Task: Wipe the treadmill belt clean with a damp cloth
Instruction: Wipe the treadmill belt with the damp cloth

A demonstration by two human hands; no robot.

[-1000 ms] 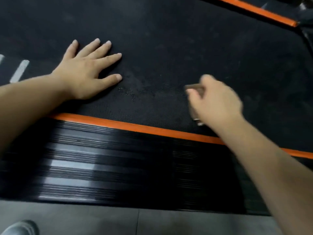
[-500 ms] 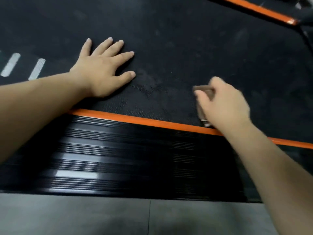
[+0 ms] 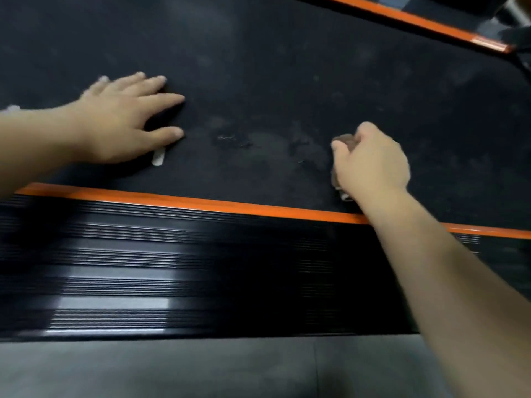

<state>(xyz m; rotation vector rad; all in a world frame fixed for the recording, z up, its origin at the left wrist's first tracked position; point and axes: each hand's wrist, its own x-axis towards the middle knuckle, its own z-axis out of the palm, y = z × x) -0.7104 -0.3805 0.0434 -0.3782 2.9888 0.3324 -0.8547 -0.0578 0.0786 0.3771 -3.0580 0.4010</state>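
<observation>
Belt (image 3: 287,67) wipe under way, I judge.
The cloth (image 3: 344,139) sits on the belt near the orange strip (image 3: 201,201), bunched in the curled fingers of the right hand (image 3: 373,160) — left hand (image 3: 123,122) flat, fingers straight. Next: sweep it toward the smudges (image 3: 235,142) between them.

There are two hands: one left hand (image 3: 120,122), one right hand (image 3: 370,165). One brown cloth (image 3: 344,139) and one black belt (image 3: 287,67) show. Two orange strips run: near strip (image 3: 201,203), far strip (image 3: 416,23). One ribbed side rail (image 3: 201,254). Two white marks: thumb-side mark (image 3: 158,158), edge mark (image 3: 11,108).
</observation>
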